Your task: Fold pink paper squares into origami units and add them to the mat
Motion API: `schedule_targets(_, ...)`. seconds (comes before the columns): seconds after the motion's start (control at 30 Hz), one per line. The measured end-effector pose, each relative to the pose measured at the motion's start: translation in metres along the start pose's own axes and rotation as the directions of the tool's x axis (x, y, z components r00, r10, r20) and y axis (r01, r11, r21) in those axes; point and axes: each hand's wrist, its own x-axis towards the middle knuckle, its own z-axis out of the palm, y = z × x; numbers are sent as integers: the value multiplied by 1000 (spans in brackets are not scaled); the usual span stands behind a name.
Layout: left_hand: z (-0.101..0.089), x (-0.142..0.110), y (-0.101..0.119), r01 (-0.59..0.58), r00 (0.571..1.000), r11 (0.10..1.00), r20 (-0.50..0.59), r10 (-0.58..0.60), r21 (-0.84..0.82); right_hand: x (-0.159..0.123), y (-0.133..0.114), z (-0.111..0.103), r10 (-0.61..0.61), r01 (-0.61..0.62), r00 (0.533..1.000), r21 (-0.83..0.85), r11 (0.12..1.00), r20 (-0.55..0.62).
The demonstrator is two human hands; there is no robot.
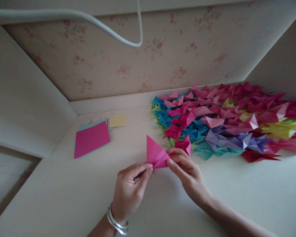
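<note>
Both hands hold a partly folded pink paper piece just above the white desk. My left hand, with silver bangles at the wrist, pinches the piece's lower left edge between thumb and fingers. My right hand pinches its right tip with thumb and forefinger. The paper stands up as a pointed triangle between the two hands.
A big heap of folded paper cranes in pink, blue, purple, yellow and green fills the desk's right back. A stack of flat square sheets, pink on top, lies at left, with a yellow sheet behind. A floral back panel and a white cable are above.
</note>
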Motion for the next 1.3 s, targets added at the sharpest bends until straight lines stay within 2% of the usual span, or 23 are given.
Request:
schedule_targets(0.17,1,0,-1,74,997,996,-3,-74,-48,-1,1,1,10,-10,1000,17,1000,-4)
schedule_targets(0.33,4,-2,-3,147,989,974,-9,-150,-175,-5,-2,3,13,-13,999,8,1000,-42)
schedule_targets(0.43,4,-1,-2,185,982,954,27,-184,-236,-8,-2,3,15,-14,998,12,1000,-62)
schedule_targets(0.6,4,2,-1,329,944,877,117,-308,-350,-8,1,3,52,-52,995,8,999,-85)
schedule_targets(0.7,6,3,-1,370,929,836,136,-345,-404,-8,3,3,58,-57,995,21,998,-80)
schedule_targets(0.8,7,2,-1,336,941,852,101,-324,-401,-8,5,4,56,-50,994,70,996,-93)
schedule_targets(0.93,6,-1,0,274,962,915,101,-255,-296,-8,6,6,60,-43,995,188,981,-85)
schedule_targets(1.13,4,-1,-3,260,964,951,100,-246,-168,-8,6,5,142,-137,990,244,960,-1)
schedule_targets(1.3,6,-1,-6,197,977,974,103,-186,-108,-7,6,3,193,-184,981,240,953,-11)
